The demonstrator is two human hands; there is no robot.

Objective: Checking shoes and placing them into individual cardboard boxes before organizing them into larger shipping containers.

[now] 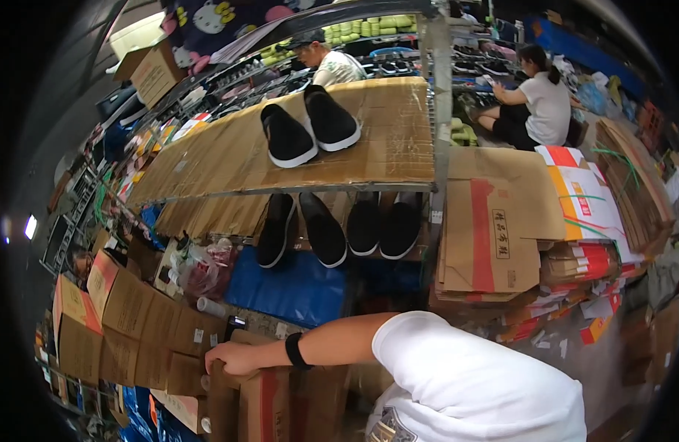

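— White-sleeved shoulder (464, 376) sits closest to the lens, and from it one bare forearm with a black wristband (295, 351) runs leftward. Which hand it is I cannot say for sure; it looks like the right hand (235, 359).

— What are the fingers doing?

— Curled down over the top edge of an upright brown corrugated cardboard carton (262, 401), gripping it. The other hand is out of view.

— And the carton?

— It stands at the lower middle, packed among a row of flattened brown cartons (133, 317) that fans away to the left.

— The surface beyond?

— A two-tier metal rack (435, 132) lined with brown cardboard sheets (229, 158). On the upper tier, two black slip-on shoes with white soles (308, 125). On the lower tier, four more of the same black shoes (336, 230), toes hanging toward us. Six in all.

— Below that?

— A blue tarpaulin sheet (295, 287), with a clear plastic bag (203, 269) beside it.

— The room?

— A crowded storeroom. Flat red-and-white printed cartons (582, 199) are stacked at right. Two other people: one in a dark cap (321, 55) behind the rack, one in a white shirt (538, 103) crouching at upper right.
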